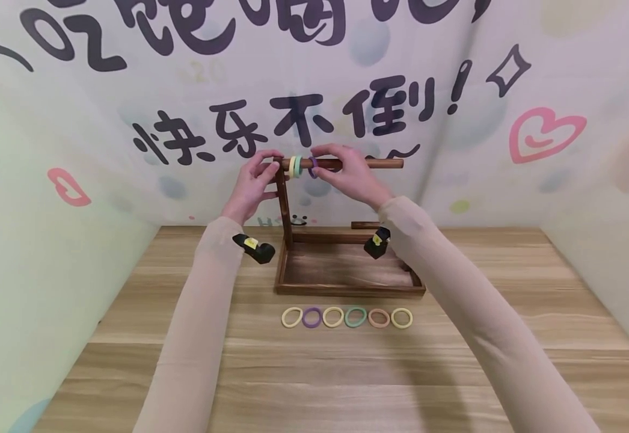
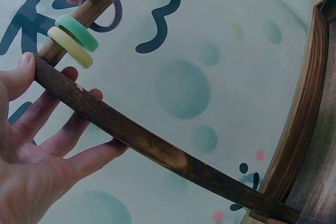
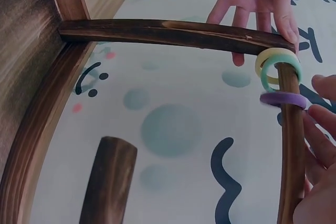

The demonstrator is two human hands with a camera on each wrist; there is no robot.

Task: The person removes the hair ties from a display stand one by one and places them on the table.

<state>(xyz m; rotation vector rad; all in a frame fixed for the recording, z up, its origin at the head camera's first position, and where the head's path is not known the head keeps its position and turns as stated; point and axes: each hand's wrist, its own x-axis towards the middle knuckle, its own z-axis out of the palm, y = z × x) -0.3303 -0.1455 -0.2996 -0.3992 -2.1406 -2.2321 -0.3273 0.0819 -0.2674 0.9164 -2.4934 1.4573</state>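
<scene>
In the head view, a dark wooden stand (image 1: 284, 204) has an upright post and a horizontal rod (image 1: 385, 163) at its top. My left hand (image 1: 252, 183) holds the post's top corner, thumb on the near side and fingers behind. A yellow hair tie (image 2: 71, 47) and a mint green hair tie (image 2: 77, 32) hang side by side on the rod near this corner. Slightly farther along, a purple hair tie (image 3: 283, 99) encircles the rod. My right hand (image 1: 352, 174) pinches its edge between thumb and fingers.
On the table (image 1: 314, 379), a row of several hair ties lies before the stand's tray base (image 1: 347, 291): yellow, purple (image 1: 311, 317), green (image 1: 355, 317) and orange-brown (image 1: 379, 318). A shorter, lower wooden rod (image 3: 107, 182) juts out. A printed wall cloth (image 1: 228, 72) stands close behind.
</scene>
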